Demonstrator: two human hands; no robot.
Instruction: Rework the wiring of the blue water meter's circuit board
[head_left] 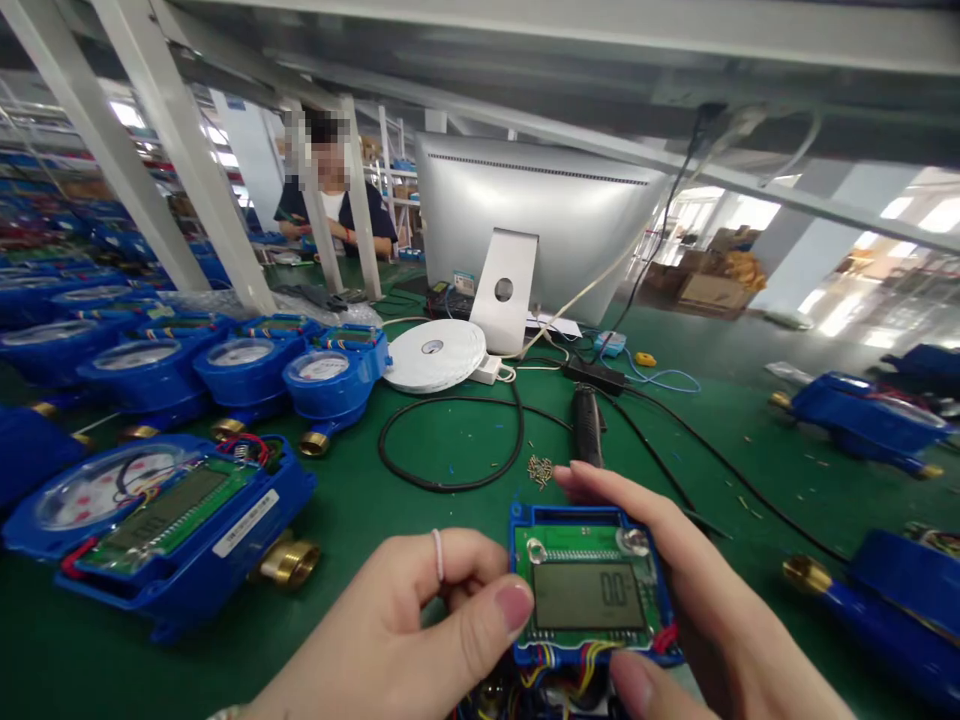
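Meter module point(589, 590) sits low centre, held up over the green worktop point(450, 500) between both hands. Blue housing, green board with LCD facing up; display reads what looks like "0.0". Coloured wires trail out of its lower edge; where they end is hidden.

Left hand point(420, 630): thumb pressed on the module's left edge, other fingers curled in, ring on one finger. Right hand point(697, 600): fingers wrapped over the top right corner and side, thumb on the bottom edge. Both pinching the module, neither spread.

Step in hand, my read: seating or checking the LCD board in its housing. Next move likely needs the board square in the frame and the wires kept clear of the edge so nothing gets nipped.

Just beyond: small pile of screws point(539, 470), black screwdriver point(587, 425), loop of black cable point(450, 440). Left: open meter point(165, 530) with brass fitting, row of blue meters point(247, 370) behind. Farther back: white tape roll point(435, 355), monitor point(536, 225) seen from the rear, another person point(330, 200) at work.
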